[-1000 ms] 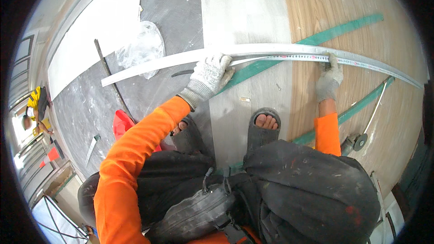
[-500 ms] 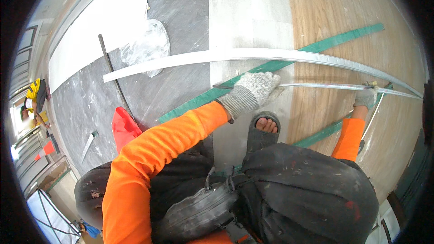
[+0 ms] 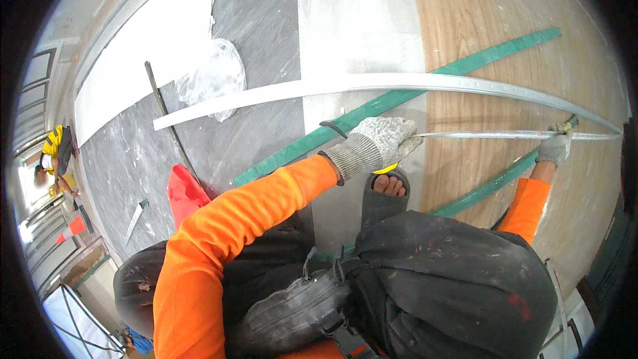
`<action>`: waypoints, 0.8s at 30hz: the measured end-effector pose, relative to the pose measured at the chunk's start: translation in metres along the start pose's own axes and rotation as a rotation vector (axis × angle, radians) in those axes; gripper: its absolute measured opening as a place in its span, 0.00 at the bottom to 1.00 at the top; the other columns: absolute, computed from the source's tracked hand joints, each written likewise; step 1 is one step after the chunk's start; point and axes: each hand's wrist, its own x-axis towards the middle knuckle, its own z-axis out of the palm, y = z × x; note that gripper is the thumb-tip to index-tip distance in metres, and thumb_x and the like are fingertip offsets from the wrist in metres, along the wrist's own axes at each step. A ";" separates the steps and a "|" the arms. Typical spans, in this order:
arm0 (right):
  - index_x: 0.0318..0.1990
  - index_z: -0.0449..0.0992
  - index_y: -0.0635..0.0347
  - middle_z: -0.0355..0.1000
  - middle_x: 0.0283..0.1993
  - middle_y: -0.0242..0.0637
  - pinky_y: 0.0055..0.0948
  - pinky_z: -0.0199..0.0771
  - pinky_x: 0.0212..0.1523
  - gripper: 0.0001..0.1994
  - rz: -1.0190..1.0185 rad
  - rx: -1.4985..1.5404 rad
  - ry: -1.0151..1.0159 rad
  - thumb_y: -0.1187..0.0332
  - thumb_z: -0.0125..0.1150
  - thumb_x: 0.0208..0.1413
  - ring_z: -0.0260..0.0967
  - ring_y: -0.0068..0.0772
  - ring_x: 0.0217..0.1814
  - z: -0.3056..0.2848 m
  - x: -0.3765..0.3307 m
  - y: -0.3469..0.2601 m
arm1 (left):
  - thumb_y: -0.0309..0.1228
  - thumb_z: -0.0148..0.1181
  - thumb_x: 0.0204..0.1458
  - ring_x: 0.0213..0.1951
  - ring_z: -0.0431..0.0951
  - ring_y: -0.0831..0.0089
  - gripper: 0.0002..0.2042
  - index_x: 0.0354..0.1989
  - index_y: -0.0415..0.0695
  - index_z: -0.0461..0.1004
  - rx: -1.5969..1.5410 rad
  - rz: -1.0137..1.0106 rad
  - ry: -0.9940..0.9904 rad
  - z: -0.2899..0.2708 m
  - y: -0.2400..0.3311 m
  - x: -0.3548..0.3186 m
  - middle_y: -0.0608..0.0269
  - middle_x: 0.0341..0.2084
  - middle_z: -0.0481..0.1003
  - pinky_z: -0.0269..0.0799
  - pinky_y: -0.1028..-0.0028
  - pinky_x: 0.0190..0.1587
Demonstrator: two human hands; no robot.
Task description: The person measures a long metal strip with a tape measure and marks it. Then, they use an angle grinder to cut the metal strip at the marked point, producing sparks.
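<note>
Both my hands wear grey knitted gloves. My left hand is closed at the end of a thin silvery strip, which runs right across the wood-look floor. Farther along it, my right hand grips the same strip, and the strip goes on past my fingers. Under my left hand a bit of something yellow shows, mostly hidden. A dark loop lies just left of that hand. Beyond both hands stretches a long white strip, lying across a green strip.
Another green strip lies near my right knee. To the left are a clear plastic bag, a dark rod, a red cloth-like piece and a small blade-like tool. A person in yellow is at far left.
My left hand has dropped slightly nearer, and the yellow thing now shows below it. My right hand has shifted slightly right and nearer. The thin pale piece hanging below it no longer shows there.
</note>
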 end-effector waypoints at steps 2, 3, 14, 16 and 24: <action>0.47 0.70 0.56 0.69 0.38 0.30 0.28 0.70 0.48 0.09 -0.082 -0.174 -0.021 0.68 0.42 0.70 0.68 0.29 0.39 0.005 -0.004 -0.007 | 0.47 0.50 0.67 0.45 0.79 0.48 0.18 0.43 0.43 0.74 -0.008 0.001 0.014 0.001 -0.004 0.000 0.46 0.37 0.78 0.74 0.53 0.50; 0.47 0.71 0.57 0.70 0.39 0.31 0.28 0.70 0.49 0.10 -0.197 -0.363 -0.054 0.68 0.42 0.70 0.68 0.29 0.39 0.007 -0.008 -0.009 | 0.47 0.51 0.67 0.45 0.79 0.48 0.18 0.43 0.43 0.74 -0.012 -0.001 0.022 0.002 -0.006 -0.001 0.46 0.36 0.78 0.74 0.54 0.49; 0.54 0.71 0.59 0.71 0.41 0.30 0.28 0.72 0.52 0.12 0.009 0.302 -0.089 0.67 0.44 0.72 0.70 0.29 0.43 0.003 0.019 -0.052 | 0.53 0.54 0.65 0.40 0.80 0.49 0.23 0.40 0.42 0.74 -0.058 -0.022 0.024 -0.009 0.013 -0.001 0.46 0.33 0.77 0.75 0.56 0.44; 0.54 0.71 0.59 0.71 0.41 0.30 0.29 0.72 0.50 0.12 0.018 0.412 -0.057 0.66 0.42 0.74 0.69 0.29 0.43 0.034 -0.013 -0.082 | 0.55 0.52 0.65 0.40 0.81 0.51 0.24 0.40 0.42 0.74 -0.084 -0.029 0.021 -0.010 0.020 0.000 0.47 0.34 0.77 0.75 0.56 0.45; 0.52 0.72 0.63 0.70 0.40 0.33 0.34 0.73 0.48 0.15 0.028 0.397 -0.090 0.61 0.44 0.75 0.68 0.29 0.40 0.109 -0.114 -0.156 | 0.54 0.54 0.65 0.38 0.81 0.51 0.24 0.38 0.41 0.73 -0.153 -0.078 0.033 -0.023 0.042 0.008 0.45 0.30 0.76 0.75 0.58 0.43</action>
